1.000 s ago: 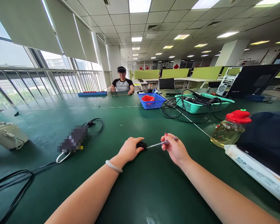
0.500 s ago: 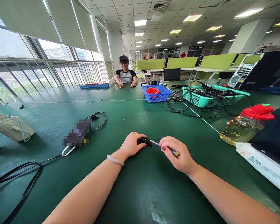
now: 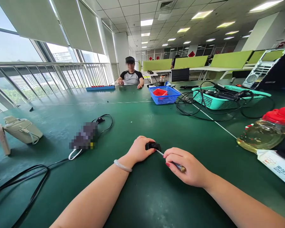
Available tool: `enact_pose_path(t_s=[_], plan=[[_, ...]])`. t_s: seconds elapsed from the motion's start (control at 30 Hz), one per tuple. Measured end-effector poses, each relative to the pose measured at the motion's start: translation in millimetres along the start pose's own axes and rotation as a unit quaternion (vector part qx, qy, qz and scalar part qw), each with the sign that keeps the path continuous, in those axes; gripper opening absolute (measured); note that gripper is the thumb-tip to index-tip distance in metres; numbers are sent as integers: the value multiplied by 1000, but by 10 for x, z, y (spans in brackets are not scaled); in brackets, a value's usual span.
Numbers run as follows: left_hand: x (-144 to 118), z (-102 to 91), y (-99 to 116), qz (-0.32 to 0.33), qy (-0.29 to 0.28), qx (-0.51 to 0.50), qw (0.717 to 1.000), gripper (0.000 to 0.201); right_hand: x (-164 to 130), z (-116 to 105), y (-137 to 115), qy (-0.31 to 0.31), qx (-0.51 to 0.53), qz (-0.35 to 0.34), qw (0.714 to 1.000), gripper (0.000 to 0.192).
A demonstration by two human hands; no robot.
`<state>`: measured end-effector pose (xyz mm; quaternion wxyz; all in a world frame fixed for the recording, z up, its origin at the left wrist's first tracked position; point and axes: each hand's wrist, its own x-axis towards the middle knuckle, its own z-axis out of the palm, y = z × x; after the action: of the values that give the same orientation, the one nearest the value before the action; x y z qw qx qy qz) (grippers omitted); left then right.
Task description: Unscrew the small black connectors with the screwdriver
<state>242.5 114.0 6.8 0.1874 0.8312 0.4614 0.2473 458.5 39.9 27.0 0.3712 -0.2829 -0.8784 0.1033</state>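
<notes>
I see the left forearm (image 3: 97, 193) slant up from the bottom edge, the left hand (image 3: 142, 148) arched in a pinch near mid-frame, and the right forearm (image 3: 237, 196) angle in from the lower right, the right hand (image 3: 185, 164) nearby, fingers bent.

The counter (image 3: 144, 198) was smooth and glossy, with pale reflections. The small black block (image 3: 156, 145) looked like plastic with a slight sheen. The tool (image 3: 181, 167) had a bright metal shaft (image 3: 160, 153). The blue basket (image 3: 166, 100) and teal basket (image 3: 211, 103) were perforated plastic. The bottle (image 3: 261, 134) was clear and shiny, its lid (image 3: 281, 116) glossy; the bracelet (image 3: 122, 166) looked polished, the railing (image 3: 49, 63) smooth metal.
</notes>
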Motion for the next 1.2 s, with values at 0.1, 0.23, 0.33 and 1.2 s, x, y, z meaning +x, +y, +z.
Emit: enact_pose_path(t_s=[0.1,0.23,0.33,1.2], plan=[[-2,-1,12,-3,-2,-1,1000,33,-1,9,-19,-31,-27,-12,999,13],[-3,1,13,-7,-2,1,1000,31,11,9,-60,-50,-56,-47,996,15],[-4,4,0,1,-6,-1,1000,31,25,4,-84,-54,-70,-58,994,17],[3,-8,14,-14,-10,5,1000,32,34,-7,-85,-42,-149,-37,987,21]])
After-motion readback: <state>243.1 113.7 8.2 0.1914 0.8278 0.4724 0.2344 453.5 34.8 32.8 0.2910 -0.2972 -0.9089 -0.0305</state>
